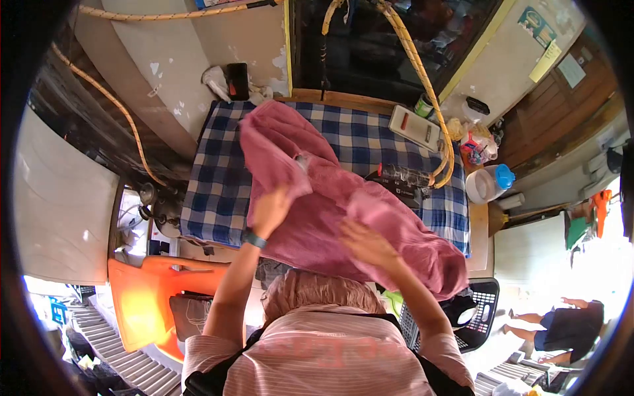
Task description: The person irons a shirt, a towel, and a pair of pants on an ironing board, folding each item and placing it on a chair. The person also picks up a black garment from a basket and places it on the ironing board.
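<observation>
A mauve-pink garment (pixel 310 214) lies crumpled and spread across a table covered with blue-and-white checked cloth (pixel 221 152). One long part of it reaches up toward the back, and another hangs over the front right edge. My left hand (pixel 271 212), with a dark band on the wrist, is at the garment's left part, next to a raised fold. Motion smears its fingers, so its grip cannot be made out. Over the garment's middle, my right hand (pixel 370 244) has its fingers stretched out, somewhat blurred.
A steam iron (pixel 404 175) with a yellow-sheathed cord (pixel 422 72) lies right of the garment. Behind it is a white tray (pixel 415 129). A phone (pixel 238 81) leans at the back left. An orange chair (pixel 142 300) stands left, a black crate (pixel 485 307) right. A person (pixel 571 327) is at far right.
</observation>
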Demonstrator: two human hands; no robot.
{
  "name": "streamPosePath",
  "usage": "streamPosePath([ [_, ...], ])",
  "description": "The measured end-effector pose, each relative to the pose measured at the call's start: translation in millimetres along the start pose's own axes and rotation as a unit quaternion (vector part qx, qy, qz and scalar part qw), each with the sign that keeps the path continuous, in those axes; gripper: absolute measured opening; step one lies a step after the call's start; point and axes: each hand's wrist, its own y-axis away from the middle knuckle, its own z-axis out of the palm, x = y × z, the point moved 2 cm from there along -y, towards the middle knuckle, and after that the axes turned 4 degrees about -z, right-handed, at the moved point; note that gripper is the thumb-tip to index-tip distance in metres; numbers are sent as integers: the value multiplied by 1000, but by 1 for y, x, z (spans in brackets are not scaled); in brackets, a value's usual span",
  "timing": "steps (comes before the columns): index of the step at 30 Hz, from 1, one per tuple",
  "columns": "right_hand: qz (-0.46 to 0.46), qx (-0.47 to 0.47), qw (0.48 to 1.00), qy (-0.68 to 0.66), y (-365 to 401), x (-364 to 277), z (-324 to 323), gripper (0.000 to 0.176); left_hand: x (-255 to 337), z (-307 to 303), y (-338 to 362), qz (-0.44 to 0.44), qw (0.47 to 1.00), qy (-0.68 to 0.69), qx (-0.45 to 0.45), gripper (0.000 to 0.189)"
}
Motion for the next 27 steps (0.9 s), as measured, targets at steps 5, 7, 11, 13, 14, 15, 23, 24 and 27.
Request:
streamPosePath([
  [5, -33, 85, 993, -74, -13, -1, 22, 38, 10, 56, 46, 99, 991, 6, -92, 41],
  [7, 84, 123, 987, -66, -22, 17, 5, 36, 18, 58, 50, 73, 996, 18, -42, 39],
  [11, 261, 207, 941, -62, -46, 75, 31, 33, 44, 58, 43, 171, 984, 33, 26, 30],
  [13, 280, 180, 939, -85, -52, 85, 39, 31, 35, 74, 38, 68, 972, 225, -10, 23],
  [14, 301, 149, 935, -111, -56, 94, 50, 30, 38, 69, 34, 71, 972, 224, -3, 23],
  [15, 266, 131, 944, -148, -59, 103, 56, 23, 36, 66, 30, -18, 975, 220, -32, 23],
  [23, 65, 309, 879, -357, -65, 12, -76, 20, 92, 1, 17, 26, 937, 338, -82, 29],
  [24, 109, 301, 850, -419, -65, 10, -84, 21, 96, -1, 19, 48, 940, 328, -85, 28],
  [27, 72, 297, 885, -352, -61, 10, -104, 15, 107, -14, 19, 58, 943, 309, -108, 24],
])
